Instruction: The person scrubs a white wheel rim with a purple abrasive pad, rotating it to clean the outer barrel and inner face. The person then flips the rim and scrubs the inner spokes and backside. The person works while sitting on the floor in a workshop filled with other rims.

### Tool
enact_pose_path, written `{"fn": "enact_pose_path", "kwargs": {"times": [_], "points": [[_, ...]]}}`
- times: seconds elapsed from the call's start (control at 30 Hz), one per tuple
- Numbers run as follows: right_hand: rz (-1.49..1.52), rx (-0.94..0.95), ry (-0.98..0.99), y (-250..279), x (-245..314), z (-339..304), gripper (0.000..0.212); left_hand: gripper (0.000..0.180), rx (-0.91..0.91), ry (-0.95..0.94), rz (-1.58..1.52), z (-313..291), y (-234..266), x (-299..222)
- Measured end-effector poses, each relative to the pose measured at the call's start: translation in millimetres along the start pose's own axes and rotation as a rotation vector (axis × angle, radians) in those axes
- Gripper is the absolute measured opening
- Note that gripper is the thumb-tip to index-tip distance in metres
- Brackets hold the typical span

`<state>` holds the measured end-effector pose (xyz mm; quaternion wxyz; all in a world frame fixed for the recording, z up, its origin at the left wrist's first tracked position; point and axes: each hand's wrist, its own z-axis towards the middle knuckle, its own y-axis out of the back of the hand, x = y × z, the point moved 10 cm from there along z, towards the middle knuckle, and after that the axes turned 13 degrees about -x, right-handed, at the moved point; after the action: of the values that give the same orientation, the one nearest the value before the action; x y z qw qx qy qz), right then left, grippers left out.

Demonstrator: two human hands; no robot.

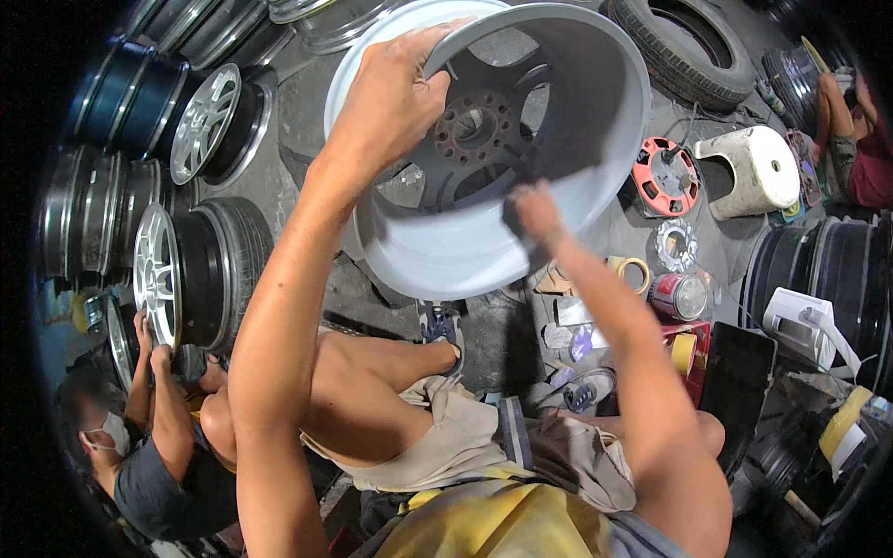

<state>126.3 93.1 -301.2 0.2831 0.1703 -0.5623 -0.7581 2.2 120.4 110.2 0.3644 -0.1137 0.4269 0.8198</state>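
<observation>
A grey wheel rim is tilted up in front of me, its open barrel toward me and its spokes and bolt holes at the far end. My left hand is closed over the barrel's upper left edge. Inside the barrel, at its lower right wall, my right hand is blurred by motion. Its fingers look curled over a small dark flat piece, too smeared to name. Part of the barrel's left side is hidden behind my left hand and forearm.
At right lie a red reel, a white stool, a tin can and tape rolls. A tyre lies at the back. Stacked rims line the left, where another person handles a silver wheel.
</observation>
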Motion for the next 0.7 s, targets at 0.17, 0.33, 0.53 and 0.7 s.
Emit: {"fn": "enact_pose_path", "kwargs": {"times": [0.17, 0.33, 0.53, 0.7], "points": [[-0.127, 0.327, -0.085, -10.6, -29.7, 17.9, 0.01, 0.038, 0.064, 0.026, -0.001, 5.1, -3.8, 4.0], [0.816, -0.114, -0.473, 76.1, 136.4, 49.3, 0.031, 0.041, 0.062, 0.06, -0.03, 3.4, -3.9, 11.2], [0.066, 0.162, 0.0, 25.4, 13.1, 7.7, 0.026, 0.04, 0.013, -0.006, 0.022, -6.4, 11.2, 10.8], [0.14, 0.247, -0.184, -25.0, 18.9, 4.5, 0.023, 0.039, 0.054, 0.022, -0.137, 4.7, -10.8, 9.1]]}}
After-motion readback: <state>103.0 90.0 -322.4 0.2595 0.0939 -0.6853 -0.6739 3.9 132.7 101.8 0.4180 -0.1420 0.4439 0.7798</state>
